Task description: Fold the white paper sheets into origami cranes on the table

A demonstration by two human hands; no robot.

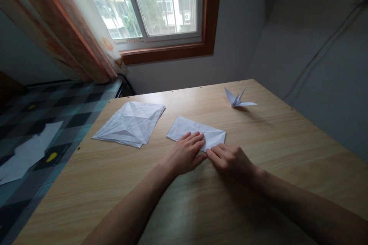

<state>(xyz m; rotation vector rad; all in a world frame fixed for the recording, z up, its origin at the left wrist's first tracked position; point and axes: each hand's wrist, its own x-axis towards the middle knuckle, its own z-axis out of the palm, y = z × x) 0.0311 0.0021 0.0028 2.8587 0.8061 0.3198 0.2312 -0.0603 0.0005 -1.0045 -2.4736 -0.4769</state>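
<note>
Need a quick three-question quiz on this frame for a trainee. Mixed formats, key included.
1. Which hand has its fingers stretched out over the folded paper?
A) right
B) left
C) neither
2. True or false: the paper crane stands on the table, to the right of the folded paper.
3. Fill in: the creased paper lies to the ___ of the folded paper.

Key:
1. B; the left hand lies over it, while the right hand has curled fingers at its near edge.
2. True.
3. left
</note>
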